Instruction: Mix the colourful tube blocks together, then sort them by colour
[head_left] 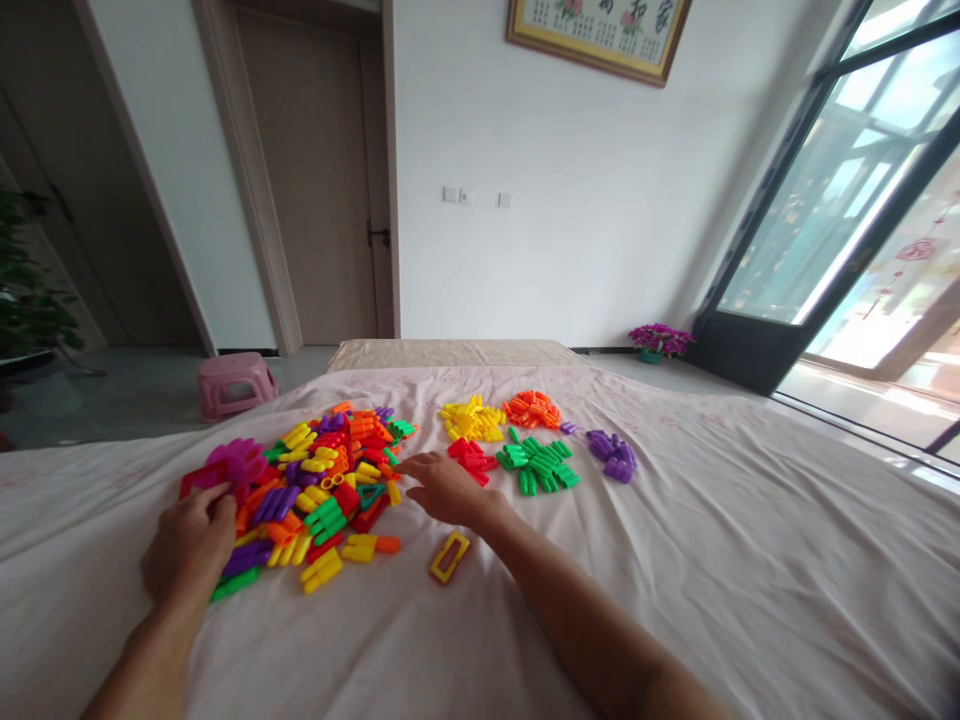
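Note:
A mixed heap of coloured plastic building blocks lies on the cloth at the left. My left hand rests at the heap's left edge with its fingers curled; a red piece and a magenta scalloped piece show just beyond them. What that hand grips is hidden. My right hand reaches to the heap's right side, fingers stretched out, tips close to orange and yellow pieces. Beyond it lie single-colour piles: yellow blocks, orange blocks, red blocks, green blocks and purple blocks.
A yellow-and-red rectangular piece lies alone nearer to me. The pale cloth is wrinkled. Past the far edge stand a pink stool on the left and a pot of magenta flowers on the right.

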